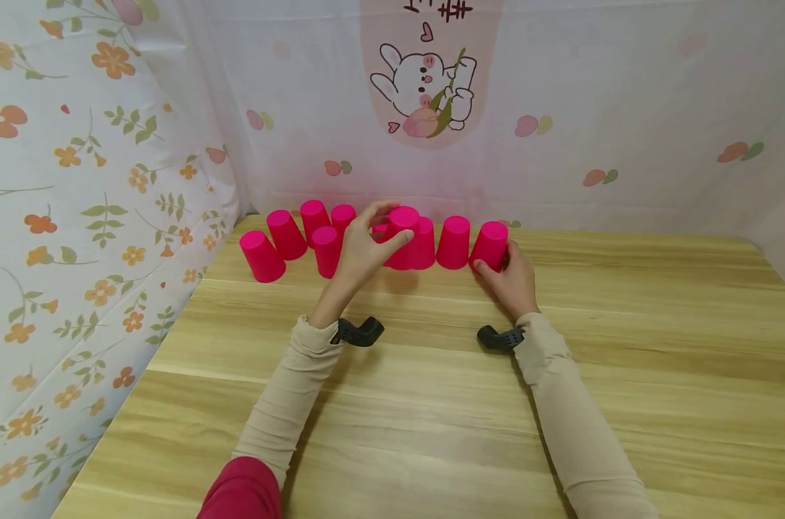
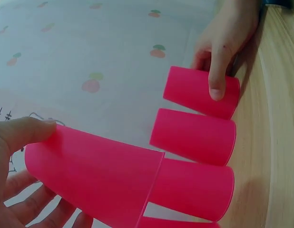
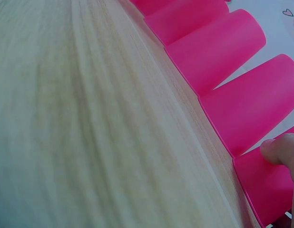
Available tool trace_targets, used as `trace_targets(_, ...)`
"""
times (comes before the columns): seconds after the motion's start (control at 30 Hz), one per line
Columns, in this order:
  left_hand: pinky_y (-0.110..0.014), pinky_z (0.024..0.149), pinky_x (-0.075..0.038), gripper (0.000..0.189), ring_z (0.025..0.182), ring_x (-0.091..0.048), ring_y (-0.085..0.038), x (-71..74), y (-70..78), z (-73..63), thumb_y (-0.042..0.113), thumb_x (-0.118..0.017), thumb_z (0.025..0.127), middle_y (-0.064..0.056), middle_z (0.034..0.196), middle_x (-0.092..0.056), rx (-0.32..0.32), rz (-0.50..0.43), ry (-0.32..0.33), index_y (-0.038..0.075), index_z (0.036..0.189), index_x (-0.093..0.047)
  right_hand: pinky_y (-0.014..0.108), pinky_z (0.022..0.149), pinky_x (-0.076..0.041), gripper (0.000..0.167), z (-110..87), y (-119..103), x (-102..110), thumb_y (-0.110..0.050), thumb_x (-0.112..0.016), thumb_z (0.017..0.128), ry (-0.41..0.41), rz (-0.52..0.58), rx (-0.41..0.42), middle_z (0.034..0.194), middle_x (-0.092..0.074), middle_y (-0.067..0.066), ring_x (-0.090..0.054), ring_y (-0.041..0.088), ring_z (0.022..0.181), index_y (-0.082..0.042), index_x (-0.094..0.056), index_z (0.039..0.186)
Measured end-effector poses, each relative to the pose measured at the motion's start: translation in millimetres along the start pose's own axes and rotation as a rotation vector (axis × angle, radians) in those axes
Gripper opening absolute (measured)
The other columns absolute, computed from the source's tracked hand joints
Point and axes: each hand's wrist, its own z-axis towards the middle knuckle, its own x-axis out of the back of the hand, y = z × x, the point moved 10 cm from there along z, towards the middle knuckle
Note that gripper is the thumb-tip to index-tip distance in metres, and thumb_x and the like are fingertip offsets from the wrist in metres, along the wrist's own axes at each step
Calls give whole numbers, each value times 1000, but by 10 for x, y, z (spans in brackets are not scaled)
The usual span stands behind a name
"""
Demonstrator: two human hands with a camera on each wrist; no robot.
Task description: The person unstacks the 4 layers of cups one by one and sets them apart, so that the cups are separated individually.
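My left hand grips an upside-down pink plastic cup between thumb and fingers. In the left wrist view this held cup is in front of the row, its rim overlapping a cup behind. At the right end of the row, my right hand holds another upside-down pink cup, with the thumb on its near side. That cup's rim is at the tabletop in the right wrist view. Between the hands stands a pink cup that neither hand touches.
Several more upside-down pink cups stand at the left on the wooden table. Some are partly hidden behind the left hand. A printed white cloth hangs behind the table, and a floral cloth hangs along its left side.
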Motion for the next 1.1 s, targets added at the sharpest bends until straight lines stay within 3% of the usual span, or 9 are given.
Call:
trace_targets(0.2, -39, 87, -46, 48, 105, -55, -23, 75, -59, 19, 16, -73, 79, -6, 120, -58, 20, -28, -13, 6, 123, -56, 44, 85, -46, 56, 1, -15, 7, -22, -69, 84, 0, 6, 4, 113, -57, 21, -56, 33, 98, 3, -43, 127)
trace_targets(0.37, -40, 88, -47, 49, 108, -53, -30, 171, 94, -19, 9, -70, 80, -14, 124, -55, 52, -24, -45, 0, 125, -53, 44, 85, -46, 56, -5, -20, 2, -23, -68, 84, -7, 6, 2, 113, -56, 20, -55, 33, 99, 3, -43, 126)
trace_targets(0.43, -40, 88, -48, 50, 109, -53, -31, 206, 79, -15, 9, -70, 80, -14, 124, -55, 62, -13, -50, 0, 126, -52, 44, 85, -46, 55, -8, -19, 2, -24, -68, 84, -7, 3, 1, 113, -56, 20, -55, 33, 98, 3, -43, 125)
trace_targets(0.57, -39, 88, -47, 50, 109, -53, -26, 259, -127, 41, 16, -71, 80, -8, 123, -56, 57, 24, -53, 7, 126, -54, 44, 85, -46, 55, -12, -19, 10, -24, -68, 84, -6, 2, -1, 113, -56, 20, -55, 33, 98, 3, -43, 125)
trace_targets(0.87, -36, 89, -47, 51, 112, -52, -23, 321, -164, 45, 16, -72, 80, -6, 127, -54, 90, 108, -86, 8, 127, -53, 45, 84, -46, 55, -8, -29, 29, -25, -68, 84, -2, 5, 8, 112, -56, 20, -55, 33, 98, 3, -43, 124)
trace_targets(1.1, -36, 89, -46, 50, 112, -52, -24, 323, -172, 33, 17, -71, 80, -6, 129, -52, 109, 124, -99, 7, 126, -54, 45, 85, -46, 56, -12, -29, 15, -25, -68, 84, -11, 7, 7, 114, -56, 20, -55, 34, 99, 3, -43, 126)
